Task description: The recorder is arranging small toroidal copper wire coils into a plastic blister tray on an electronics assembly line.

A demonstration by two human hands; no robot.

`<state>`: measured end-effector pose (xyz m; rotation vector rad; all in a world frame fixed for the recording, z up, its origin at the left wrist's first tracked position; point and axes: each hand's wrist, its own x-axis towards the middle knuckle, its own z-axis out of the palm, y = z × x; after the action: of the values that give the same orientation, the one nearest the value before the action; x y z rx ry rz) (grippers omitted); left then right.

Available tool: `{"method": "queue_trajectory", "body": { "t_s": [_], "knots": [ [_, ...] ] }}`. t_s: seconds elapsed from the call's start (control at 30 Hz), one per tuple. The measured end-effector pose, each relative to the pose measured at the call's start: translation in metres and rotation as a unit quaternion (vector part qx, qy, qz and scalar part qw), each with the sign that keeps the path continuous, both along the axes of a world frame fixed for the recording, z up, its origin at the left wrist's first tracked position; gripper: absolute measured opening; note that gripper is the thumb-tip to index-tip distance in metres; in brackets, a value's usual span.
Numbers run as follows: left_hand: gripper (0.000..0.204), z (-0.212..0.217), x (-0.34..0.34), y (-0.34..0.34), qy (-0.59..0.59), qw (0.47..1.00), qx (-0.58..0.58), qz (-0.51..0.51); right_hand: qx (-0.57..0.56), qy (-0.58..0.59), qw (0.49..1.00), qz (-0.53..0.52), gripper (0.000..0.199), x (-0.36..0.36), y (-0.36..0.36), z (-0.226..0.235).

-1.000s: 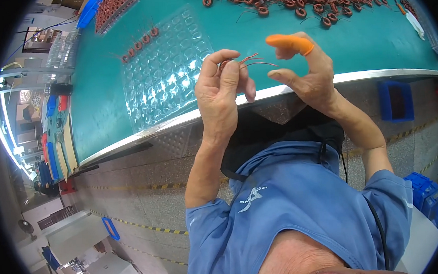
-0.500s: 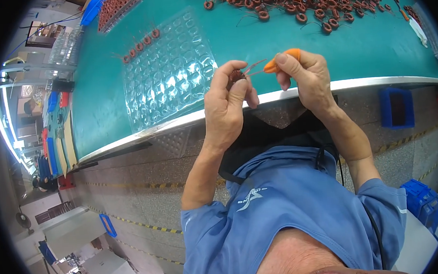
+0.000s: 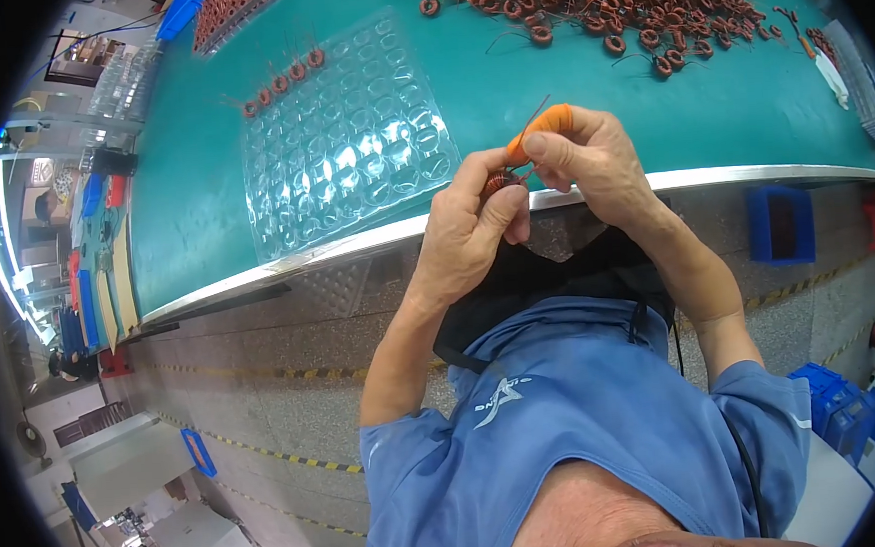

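My left hand pinches a small copper-wound toroid coil between thumb and fingers, just above the table's near edge. One thin wire lead sticks up and away from the coil. My right hand is closed right beside it, with an orange finger cover on the index finger. Its thumb and fingers grip at the coil's other lead, partly hidden by the fingertips. To the left lies a clear plastic blister tray with round pockets; several coils stand in a row along its far side, leads upward.
A big heap of copper coils covers the far right of the green table. A filled tray of coils sits at the far left. An orange-and-white tool lies at the right. Blue bins stand on the floor.
My right hand has moved left and slightly down to the coil, and my left hand has shifted a little right and down. The lead beside the orange finger cover now points more steeply upward.
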<state>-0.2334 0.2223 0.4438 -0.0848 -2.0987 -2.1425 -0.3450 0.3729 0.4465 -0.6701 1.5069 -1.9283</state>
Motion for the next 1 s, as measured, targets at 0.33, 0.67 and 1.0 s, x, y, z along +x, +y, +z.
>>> {"method": "queue_trajectory", "body": {
  "t_s": [0.33,0.67,1.0],
  "knots": [
    [0.019,0.007,0.015,0.007,0.006,0.991,-0.083,0.102,-0.029,0.077,0.992,-0.093,0.018,0.027,-0.011,0.003],
    [0.02,0.003,0.011,-0.004,-0.028,0.989,-0.011,0.142,0.015,0.149,0.975,-0.164,0.027,0.015,-0.025,0.006],
    [0.034,0.012,0.006,-0.021,0.105,0.946,-0.292,0.09,0.039,0.043,0.998,-0.037,0.028,0.017,-0.021,0.003]
  ]
}}
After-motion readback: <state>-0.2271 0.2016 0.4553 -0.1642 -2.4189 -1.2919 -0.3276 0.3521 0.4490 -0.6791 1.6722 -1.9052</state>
